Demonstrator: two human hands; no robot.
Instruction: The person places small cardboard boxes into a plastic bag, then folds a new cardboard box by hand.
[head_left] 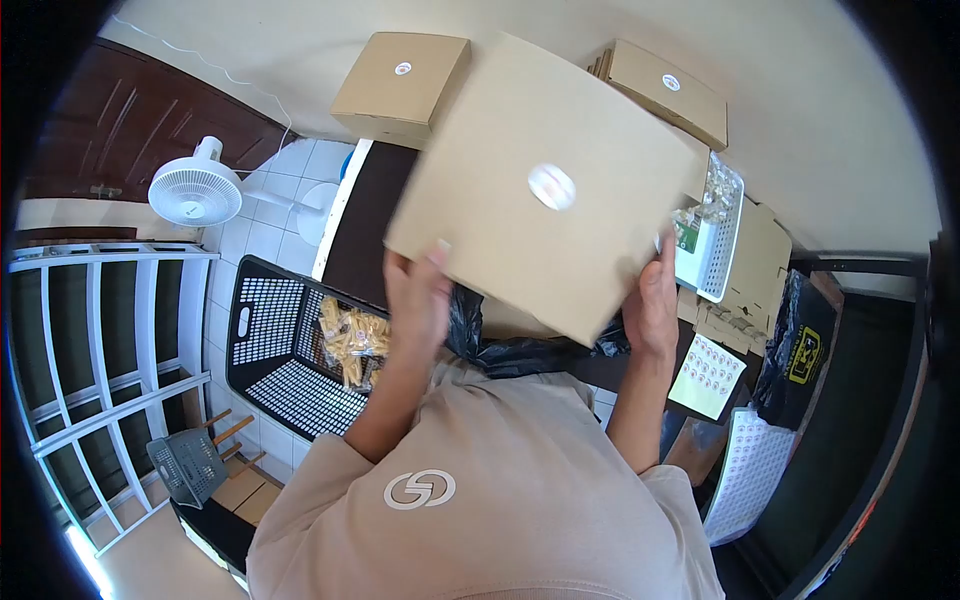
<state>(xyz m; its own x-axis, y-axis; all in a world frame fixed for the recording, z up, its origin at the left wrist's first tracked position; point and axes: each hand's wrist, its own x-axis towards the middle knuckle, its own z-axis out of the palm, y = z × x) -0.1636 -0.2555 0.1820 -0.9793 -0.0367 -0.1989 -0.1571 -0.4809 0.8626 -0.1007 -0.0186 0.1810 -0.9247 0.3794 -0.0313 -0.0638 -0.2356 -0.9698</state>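
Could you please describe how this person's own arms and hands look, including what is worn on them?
The left hand and right hand are bare, without gloves; no watch is visible. The short sleeves are beige, matching the shirt, which carries a pale, rounded logo.

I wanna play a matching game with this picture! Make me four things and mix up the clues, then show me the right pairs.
Things:
1. big cardboard box
2. fan
3. black crate
4. door

Clues:
A. has yellowish packets inside
B. is dark brown
C. is between the left hand and the right hand
D. is white

Right pairs: 1-C, 2-D, 3-A, 4-B
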